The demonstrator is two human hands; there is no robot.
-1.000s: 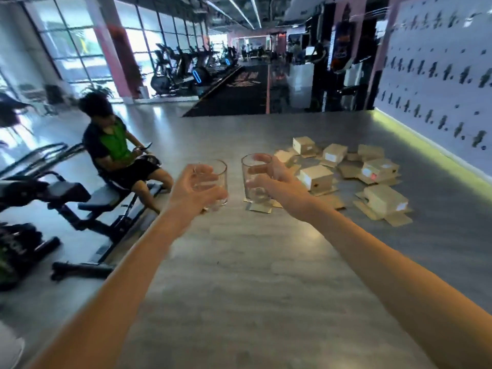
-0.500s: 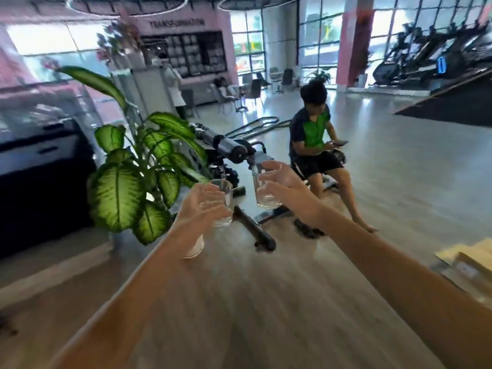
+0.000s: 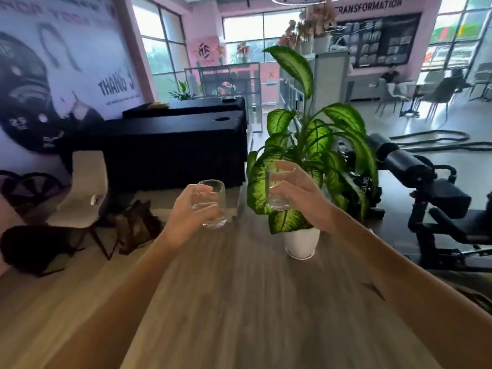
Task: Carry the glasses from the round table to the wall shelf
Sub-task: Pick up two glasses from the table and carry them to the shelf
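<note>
Both arms reach forward at chest height, each hand carrying one clear drinking glass. My left hand (image 3: pixel 190 213) wraps a short tumbler (image 3: pixel 213 206) from the left side. My right hand (image 3: pixel 300 194) grips a second clear glass (image 3: pixel 278 189) from the right, held slightly higher. Both glasses are upright and look empty. They hang in the air over a wood-look floor. Neither the round table nor a wall shelf is in view.
A leafy plant in a white pot (image 3: pixel 302 242) stands just ahead on the right. Black draped tables (image 3: pixel 170 145) lie ahead on the left, with a white chair (image 3: pixel 85 190) and dark bags (image 3: pixel 34 249) beside them. Black gym equipment (image 3: pixel 436 198) fills the right side.
The view has swung leftward: the seated person and cardboard boxes have left the frame, the plant has come to the centre, and black tables have appeared. Both hands still hold their glasses.
</note>
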